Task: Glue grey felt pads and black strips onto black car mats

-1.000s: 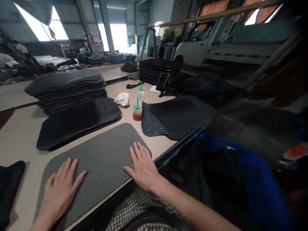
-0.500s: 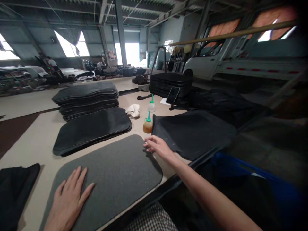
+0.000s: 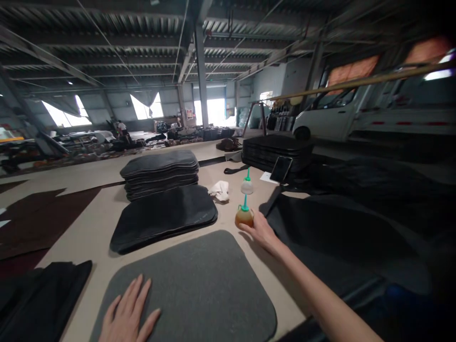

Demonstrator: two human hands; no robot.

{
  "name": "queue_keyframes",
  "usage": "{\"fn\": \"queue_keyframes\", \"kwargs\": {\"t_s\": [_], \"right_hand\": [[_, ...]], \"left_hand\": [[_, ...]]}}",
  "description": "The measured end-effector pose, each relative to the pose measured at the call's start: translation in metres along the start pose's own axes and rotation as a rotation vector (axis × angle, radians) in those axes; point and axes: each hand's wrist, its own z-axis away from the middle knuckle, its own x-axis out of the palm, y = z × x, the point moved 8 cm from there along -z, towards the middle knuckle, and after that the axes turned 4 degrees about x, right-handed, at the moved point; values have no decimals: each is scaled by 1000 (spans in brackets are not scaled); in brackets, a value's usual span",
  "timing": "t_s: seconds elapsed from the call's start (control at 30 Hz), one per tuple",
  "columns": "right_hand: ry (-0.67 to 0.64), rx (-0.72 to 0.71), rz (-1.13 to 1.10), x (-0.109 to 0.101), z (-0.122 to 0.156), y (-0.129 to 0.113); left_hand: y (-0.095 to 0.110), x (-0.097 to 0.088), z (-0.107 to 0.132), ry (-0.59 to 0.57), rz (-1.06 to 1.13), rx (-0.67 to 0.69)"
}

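Observation:
A dark grey rounded mat-like panel (image 3: 199,285) lies flat in front of me. My left hand (image 3: 126,311) rests on its left part, fingers spread and palm down. My right hand (image 3: 261,230) is at a squat squeeze bottle (image 3: 242,217) of amber liquid with a green nozzle. The thumb lies across the bottle's front and the fingers curl behind its right side, closed on it. The bottle stands upright on the table. Just behind it is a second green-nozzled bottle (image 3: 246,186) with pale contents.
Beyond the panel sit a low black stack of panels (image 3: 164,216) and a taller stack (image 3: 160,173). A crumpled white cloth (image 3: 221,191) lies by the bottles. Black sheet material (image 3: 331,228) covers the right side, with a phone (image 3: 281,168) propped behind. Folded black material (image 3: 42,299) lies at left.
My right hand has moved from above the panel's far right corner forward to the amber bottle and taken hold of it. My left hand stays on the panel. The view has tilted up and left.

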Motion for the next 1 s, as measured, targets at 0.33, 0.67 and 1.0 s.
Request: {"fn": "queue_keyframes", "kwargs": {"t_s": [0.33, 0.67, 1.0], "right_hand": [[26, 127, -690, 5, 2, -22], [-379, 116, -1102, -34, 23, -96], [-616, 168, -998, 53, 115, -168]], "left_hand": [[1, 6, -1, 31, 34, -49], [5, 8, 2, -83, 61, -97], [24, -35, 10, -14, 70, -144]]}}
